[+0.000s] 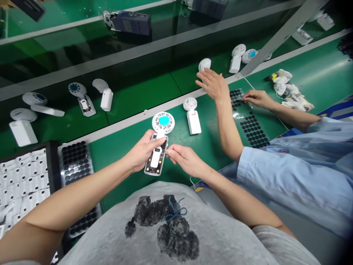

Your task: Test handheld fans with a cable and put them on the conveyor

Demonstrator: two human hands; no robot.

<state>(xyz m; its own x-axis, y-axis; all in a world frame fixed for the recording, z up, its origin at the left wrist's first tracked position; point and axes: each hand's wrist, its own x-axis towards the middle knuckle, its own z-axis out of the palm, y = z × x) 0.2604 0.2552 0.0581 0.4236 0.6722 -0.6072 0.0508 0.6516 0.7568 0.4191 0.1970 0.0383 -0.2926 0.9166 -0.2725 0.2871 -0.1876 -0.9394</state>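
Where the green work surface (132,99) fills the head view, crossed by pale metal rails, the scene is taken up from its largest parts downward. A co-worker in a light blue sleeve (289,176) is seated at the right; one of that person's hands (212,85) is spread flat near a white fan part, and the other (257,98) is laid on a clear sheet of black round pads (252,127). A tray of white parts (22,180) and a tray of black discs (74,160) are set at the lower left. Several white handheld fans are laid on the far belt, and one closed fan (192,116) is laid just right of the held unit.

The open handheld fan (158,143) is held above the surface, in front of the grey shirt, between both hands. Its round head with a cyan centre is pointed away from the body, and its opened handle is pointed toward it, with the inner board exposed.

The left hand (143,151) is closed around the handle from the left, the thumb laid across the upper face and the fingers curled beneath. The forearm is extended diagonally from the lower left.

The right hand (184,159) is brought in from the right, its thumb and forefinger pinched together at the handle's right edge. Whether a small part is pinched there cannot be told.
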